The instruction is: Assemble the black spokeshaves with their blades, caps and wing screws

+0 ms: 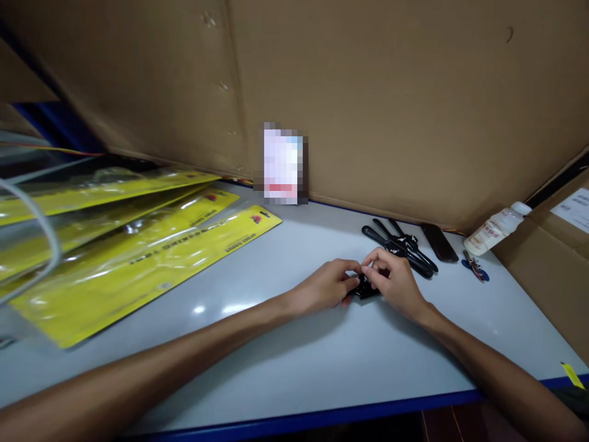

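Pinching a small black part (pixel 365 287) between them, the left hand (pixel 324 286) and right hand (pixel 394 277) meet mid-table (pixel 285 350). Several long black pieces (pixel 400 245) lie just behind, apparently unhandled; yellow packets (pixel 138 245) wait well apart.

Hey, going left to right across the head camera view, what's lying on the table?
Yellow packaging sheets → left hand → small black part held between both hands → right hand → dark flat case → white bottle.
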`<state>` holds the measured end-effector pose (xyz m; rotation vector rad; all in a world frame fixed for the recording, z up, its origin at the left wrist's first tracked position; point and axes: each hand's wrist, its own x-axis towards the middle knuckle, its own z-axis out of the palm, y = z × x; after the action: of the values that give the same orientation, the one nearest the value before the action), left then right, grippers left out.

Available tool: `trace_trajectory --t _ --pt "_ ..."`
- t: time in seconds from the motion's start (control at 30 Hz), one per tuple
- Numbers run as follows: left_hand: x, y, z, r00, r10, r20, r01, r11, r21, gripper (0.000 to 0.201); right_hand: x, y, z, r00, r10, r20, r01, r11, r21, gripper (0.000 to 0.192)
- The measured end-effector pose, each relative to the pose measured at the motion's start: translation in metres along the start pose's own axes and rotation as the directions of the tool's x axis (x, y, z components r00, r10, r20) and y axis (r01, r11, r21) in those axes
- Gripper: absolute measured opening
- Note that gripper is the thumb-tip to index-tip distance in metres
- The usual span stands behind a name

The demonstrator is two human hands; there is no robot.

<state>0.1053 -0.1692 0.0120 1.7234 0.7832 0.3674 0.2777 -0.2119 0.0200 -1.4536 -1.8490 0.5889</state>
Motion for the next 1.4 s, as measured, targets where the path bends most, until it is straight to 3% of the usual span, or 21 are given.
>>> trace_trajectory --t 0.1,0.23,0.4,0.57,0.7,0.9,1.13,1.3,1.4 --pt "0.000 -0.001 0.000 1.000 0.003 -0.003 -0.003 1.000 0.015 0.024 0.000 -0.001 -0.002 1.000 -0.008 0.009 0.008 1.000 -0.015 0.007" --pt "0.000 -0.001 -0.001 1.000 0.004 -0.004 -0.003 1.000 0.030 0.027 -0.001 -0.004 -0.013 0.991 -0.131 0.020 0.132 0.989 -0.065 0.014" --pt "0.000 0.001 -0.002 1.000 -0.022 0.010 0.022 1.000 -0.006 0.033 -0.001 -0.003 -0.035 0.962 -0.230 0.148 0.249 0.960 -0.127 0.018" --pt "-0.002 0.003 -0.003 1.000 -0.005 0.001 0.005 1.000 0.029 0.031 -0.003 0.003 -0.033 0.929 -0.295 0.224 0.332 0.931 -0.151 0.010" --pt "-0.001 0.004 -0.003 1.000 0.008 -0.005 -0.008 0.998 0.056 0.033 -0.005 0.004 -0.025 0.944 -0.266 0.193 0.298 0.940 -0.163 0.004" --pt "-0.001 0.002 -0.002 1.000 0.016 0.007 -0.017 0.999 0.050 0.031 -0.004 0.001 -0.014 0.972 -0.196 0.132 0.215 0.965 -0.149 0.020" --pt "-0.001 0.001 -0.003 1.000 -0.008 0.030 0.007 0.999 0.040 0.029 -0.001 0.004 -0.004 0.995 -0.101 0.006 0.099 0.961 -0.259 0.026" --pt "0.000 0.000 -0.003 0.999 -0.034 0.042 0.033 0.999 0.015 0.026 -0.002 0.004 0.000 0.987 -0.158 0.006 0.153 0.944 -0.291 0.028" --pt "0.000 0.000 -0.003 0.998 -0.031 0.049 0.030 0.999 0.019 0.025 -0.004 0.004 0.003 0.973 -0.230 0.019 0.219 0.893 -0.393 0.025"
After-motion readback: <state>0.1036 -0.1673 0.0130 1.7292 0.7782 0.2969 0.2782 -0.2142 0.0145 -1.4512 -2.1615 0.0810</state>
